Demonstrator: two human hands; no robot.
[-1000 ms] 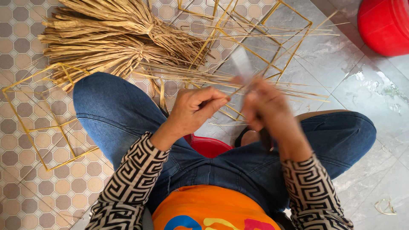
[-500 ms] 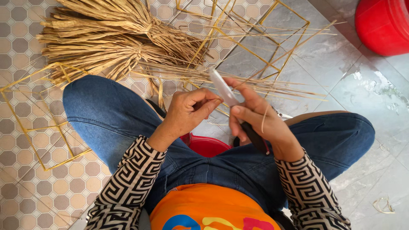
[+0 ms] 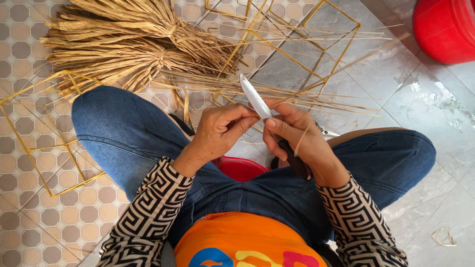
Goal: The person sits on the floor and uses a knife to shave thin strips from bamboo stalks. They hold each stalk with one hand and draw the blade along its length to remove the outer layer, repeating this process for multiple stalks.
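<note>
My right hand (image 3: pixel 297 136) grips a knife (image 3: pixel 256 99) by its dark handle, with the pale blade pointing up and away from me. A thin straw strand (image 3: pixel 302 139) lies across that hand's fingers. My left hand (image 3: pixel 220 131) is closed beside it, its fingertips pinched against the blade near the right thumb. Both hands hover above my knees, which are in blue jeans. Bundles of dry tan straw (image 3: pixel 128 47) lie on the floor just beyond my knees.
Yellow wire frames lie on the tiled floor at the left (image 3: pixel 37 148) and at the top centre (image 3: pixel 297 44). A red tub (image 3: pixel 445 29) stands at the top right. A low red stool (image 3: pixel 242 168) shows between my legs. Straw scraps (image 3: pixel 443 237) dot the grey tiles.
The knife blade was blurred and upright a second ago; it has since tilted left and steadied. My hands have drawn closer together, the left fingers now at the blade.
</note>
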